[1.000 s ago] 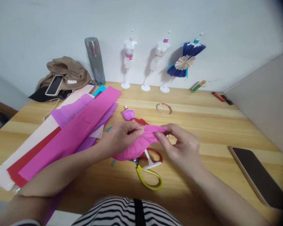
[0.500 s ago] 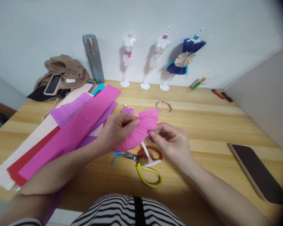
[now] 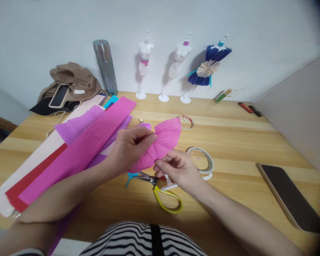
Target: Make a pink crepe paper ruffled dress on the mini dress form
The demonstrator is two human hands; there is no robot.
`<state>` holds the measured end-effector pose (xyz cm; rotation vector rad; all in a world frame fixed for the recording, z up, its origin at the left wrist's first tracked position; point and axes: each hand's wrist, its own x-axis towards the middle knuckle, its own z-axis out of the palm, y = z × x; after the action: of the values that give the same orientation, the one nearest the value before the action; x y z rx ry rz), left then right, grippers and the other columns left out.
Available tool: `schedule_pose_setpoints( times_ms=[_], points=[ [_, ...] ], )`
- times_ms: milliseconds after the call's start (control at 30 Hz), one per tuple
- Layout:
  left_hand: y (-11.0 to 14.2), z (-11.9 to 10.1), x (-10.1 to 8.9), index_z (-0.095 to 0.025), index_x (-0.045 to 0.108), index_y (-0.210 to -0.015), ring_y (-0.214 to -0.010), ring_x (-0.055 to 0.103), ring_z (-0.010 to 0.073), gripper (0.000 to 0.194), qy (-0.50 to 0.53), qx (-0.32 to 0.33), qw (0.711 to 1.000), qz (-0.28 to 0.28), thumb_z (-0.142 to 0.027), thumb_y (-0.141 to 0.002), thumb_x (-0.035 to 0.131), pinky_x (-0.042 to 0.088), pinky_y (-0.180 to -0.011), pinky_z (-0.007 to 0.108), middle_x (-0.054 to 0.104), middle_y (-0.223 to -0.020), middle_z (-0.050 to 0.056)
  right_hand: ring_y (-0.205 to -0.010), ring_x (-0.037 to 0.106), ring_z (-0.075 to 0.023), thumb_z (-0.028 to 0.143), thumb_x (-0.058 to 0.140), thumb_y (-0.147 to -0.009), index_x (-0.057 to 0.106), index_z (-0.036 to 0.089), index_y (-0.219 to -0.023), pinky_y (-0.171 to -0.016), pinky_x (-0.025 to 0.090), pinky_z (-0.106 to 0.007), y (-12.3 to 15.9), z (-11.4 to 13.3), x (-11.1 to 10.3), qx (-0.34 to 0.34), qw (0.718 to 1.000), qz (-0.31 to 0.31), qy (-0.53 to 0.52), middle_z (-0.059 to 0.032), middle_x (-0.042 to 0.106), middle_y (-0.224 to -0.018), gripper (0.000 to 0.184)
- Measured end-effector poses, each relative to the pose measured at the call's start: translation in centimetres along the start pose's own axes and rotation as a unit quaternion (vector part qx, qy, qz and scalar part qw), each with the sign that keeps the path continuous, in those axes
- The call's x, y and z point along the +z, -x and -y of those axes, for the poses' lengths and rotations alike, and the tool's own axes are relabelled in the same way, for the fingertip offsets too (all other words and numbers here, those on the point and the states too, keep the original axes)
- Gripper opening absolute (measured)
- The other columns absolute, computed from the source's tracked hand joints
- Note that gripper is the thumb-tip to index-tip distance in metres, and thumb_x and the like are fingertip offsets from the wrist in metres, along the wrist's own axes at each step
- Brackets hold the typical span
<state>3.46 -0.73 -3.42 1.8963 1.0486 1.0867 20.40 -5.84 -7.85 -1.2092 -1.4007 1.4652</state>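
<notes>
Paper (image 3: 167,137), pink and gathered like a fan, sits mid-scene in both hands — the left hand (image 3: 132,147) pinching its gathers, the right hand (image 3: 180,169) gripping its near edge — with scissors (image 3: 152,180) just nearer, tape (image 3: 210,161) to the right and sheets (image 3: 80,145) to the left.

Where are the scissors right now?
In the head view, the scissors lie on the table below the picture's middle, partly hidden by the right hand, blades near a blue scrap.
</notes>
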Motion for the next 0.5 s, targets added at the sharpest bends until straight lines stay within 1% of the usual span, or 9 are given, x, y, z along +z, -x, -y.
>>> schedule_pose_setpoints(
  times_ms=[67,100,167,200,300,367,400,467,500],
  points=[
    [-0.3,-0.2,-0.5,-0.016,0.066,-0.068,-0.054,0.042,0.008,0.022,-0.009,0.001,0.999,-0.031,-0.028,-0.085,0.059,0.035,-0.05,0.021,0.05,-0.056,-0.004,-0.052,0.057,-0.013,0.041,0.064,-0.084,0.06,0.019,-0.072,-0.051,0.045,-0.025,0.3,0.2,-0.9,-0.021,0.995,0.034,0.093,-0.0011,0.063,-0.063,0.026],
    [-0.5,-0.3,-0.9,-0.017,0.067,-0.068,-0.054,0.043,0.0084,0.021,-0.013,0.0,0.999,-0.052,-0.029,-0.084,0.06,0.036,-0.049,0.022,0.052,-0.056,-0.004,-0.053,0.055,-0.0127,0.036,0.062,-0.086,0.06,0.019,-0.07,-0.051,0.043,-0.025,0.4,0.4,-1.5,-0.036,0.985,0.053,0.157,-0.001,0.062,-0.061,0.023],
    [-1.0,-0.5,-1.9,-0.018,0.069,-0.068,-0.053,0.046,0.0096,0.02,-0.019,0.0,0.995,-0.099,-0.031,-0.082,0.064,0.037,-0.047,0.022,0.053,-0.056,-0.003,-0.051,0.05,-0.0117,0.028,0.058,-0.089,0.062,0.019,-0.066,-0.051,0.036,-0.025,0.6,1.1,-3.1,-0.057,0.955,0.079,0.28,0.0,0.059,-0.057,0.025],
    [-1.3,-0.6,-2.4,-0.019,0.07,-0.068,-0.053,0.047,0.0101,0.02,-0.021,0.005,0.992,-0.123,-0.032,-0.082,0.066,0.037,-0.046,0.023,0.055,-0.056,-0.003,-0.05,0.048,-0.0113,0.026,0.056,-0.09,0.064,0.019,-0.068,-0.051,0.034,-0.025,0.6,1.4,-3.9,-0.051,0.942,0.09,0.319,0.0004,0.058,-0.056,0.025],
    [-1.8,-0.9,-3.7,-0.018,0.072,-0.068,-0.054,0.049,0.011,0.019,-0.023,0.03,0.983,-0.18,-0.033,-0.08,0.07,0.039,-0.046,0.024,0.058,-0.056,-0.002,-0.051,0.046,-0.0122,0.023,0.057,-0.09,0.066,0.021,-0.069,-0.053,0.029,-0.028,0.3,1.8,-5.7,-0.046,0.888,0.11,0.443,0.0,0.058,-0.058,0.023],
    [-2.0,-0.9,-4.1,-0.018,0.073,-0.068,-0.055,0.049,0.0111,0.019,-0.021,0.038,0.978,-0.204,-0.032,-0.08,0.071,0.039,-0.046,0.024,0.059,-0.057,-0.001,-0.052,0.047,-0.0131,0.024,0.058,-0.09,0.072,0.023,-0.083,-0.055,0.03,-0.028,0.0,1.8,-6.2,-0.027,0.872,0.107,0.477,-0.0004,0.06,-0.062,0.015],
    [-2.1,-0.8,-4.2,-0.017,0.072,-0.067,-0.055,0.049,0.0111,0.019,-0.021,0.036,0.978,-0.206,-0.032,-0.08,0.071,0.039,-0.046,0.024,0.059,-0.057,-0.001,-0.052,0.047,-0.0134,0.024,0.058,-0.089,0.073,0.024,-0.096,-0.055,0.031,-0.028,-0.1,1.7,-6.3,-0.012,0.87,0.098,0.482,0.0,0.06,-0.062,0.017],
    [-2.1,-0.7,-4.0,-0.018,0.071,-0.066,-0.055,0.049,0.0112,0.02,-0.023,0.022,0.982,-0.187,-0.033,-0.08,0.07,0.039,-0.046,0.023,0.059,-0.057,-0.001,-0.047,0.045,-0.0133,0.023,0.057,-0.087,0.069,0.024,-0.12,-0.053,0.031,-0.027,-0.3,1.6,-6.4,0.012,0.873,0.077,0.481,0.0015,0.059,-0.059,0.035],
    [-2.1,-0.6,-3.8,-0.018,0.071,-0.065,-0.054,0.049,0.0112,0.021,-0.023,0.014,0.985,-0.172,-0.033,-0.08,0.069,0.039,-0.046,0.023,0.058,-0.057,0.0,-0.046,0.045,-0.0133,0.022,0.057,-0.087,0.066,0.024,-0.126,-0.052,0.031,-0.027,-0.3,1.5,-6.4,0.016,0.876,0.072,0.476,0.002,0.058,-0.058,0.041]
  ],
)
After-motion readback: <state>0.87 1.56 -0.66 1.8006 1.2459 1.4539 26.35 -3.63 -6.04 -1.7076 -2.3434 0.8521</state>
